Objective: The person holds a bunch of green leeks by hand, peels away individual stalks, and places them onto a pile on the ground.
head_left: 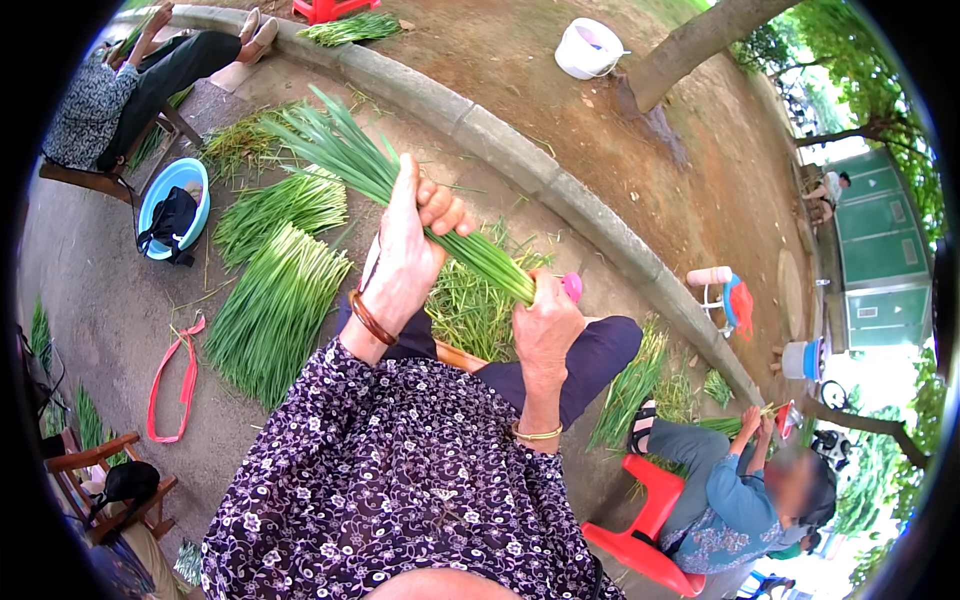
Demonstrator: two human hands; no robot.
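I hold a bundle of long green leafy stalks (340, 160) slanting across my body, its leafy tips up and to the left. My left hand (415, 230) is closed round the bundle's middle, and my right hand (545, 315) grips its lower end. Beneath it, loose greens (460, 310) lie in a messy heap between my legs. Two piles of cut stalks (270, 320) lie on the pavement to my left, near a red looped strap (180, 370).
A blue basin (160, 210) holding a black bag and a seated person (100, 110) are upper left. A curb (530, 170) curves past a white bucket (590, 50) and tree (680, 60). At right, a co-worker (730, 510) sits on a red chair (660, 490). A wooden chair (95, 455) stands lower left.
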